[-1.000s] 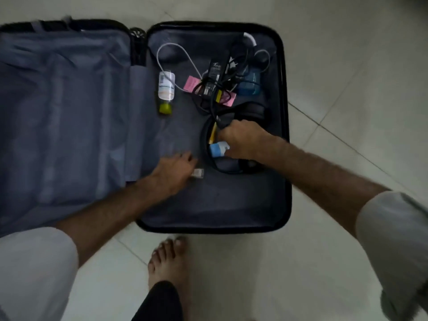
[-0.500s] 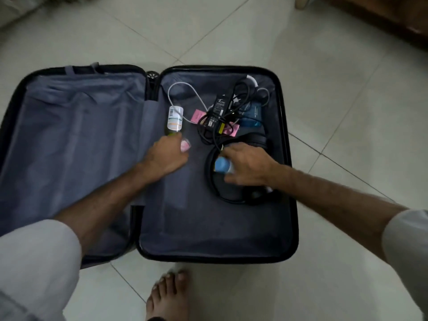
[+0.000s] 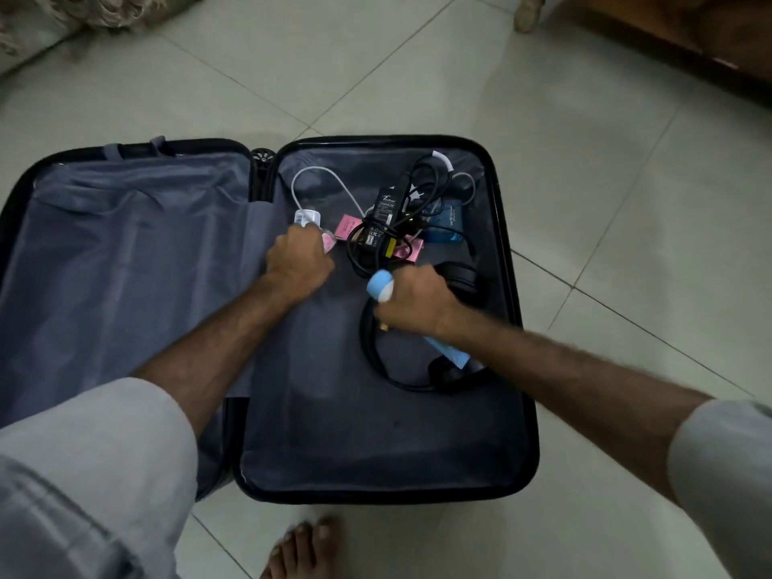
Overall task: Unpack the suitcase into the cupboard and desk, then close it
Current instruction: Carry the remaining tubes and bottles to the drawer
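Note:
The black suitcase (image 3: pixel 511 286) lies open on the floor, grey lining showing in both halves. My left hand (image 3: pixel 298 261) grips a small white bottle (image 3: pixel 307 218) and a small pink-capped item (image 3: pixel 328 243) in the right half. My right hand (image 3: pixel 411 300) holds a light blue tube with a round cap (image 3: pixel 380 286); the tube's tail sticks out below my wrist. Under that hand lie black headphones (image 3: pixel 461 280). Behind are a black power adapter with tangled cables (image 3: pixel 386 217), a white cable (image 3: pixel 317 177), a pink packet (image 3: pixel 349 227) and a blue box (image 3: pixel 447 223).
The suitcase's left half (image 3: pixel 125 265) holds only its grey liner. Pale floor tiles (image 3: pixel 626 202) surround the case. A wooden furniture piece (image 3: pixel 685 31) stands at the top right, patterned fabric (image 3: pixel 62 14) at the top left. My bare foot (image 3: pixel 303 549) is just before the case.
My left hand moved up from the case floor to the white bottle and closed round it. My right hand lifted the blue tube off the headphones. The view pulled back.

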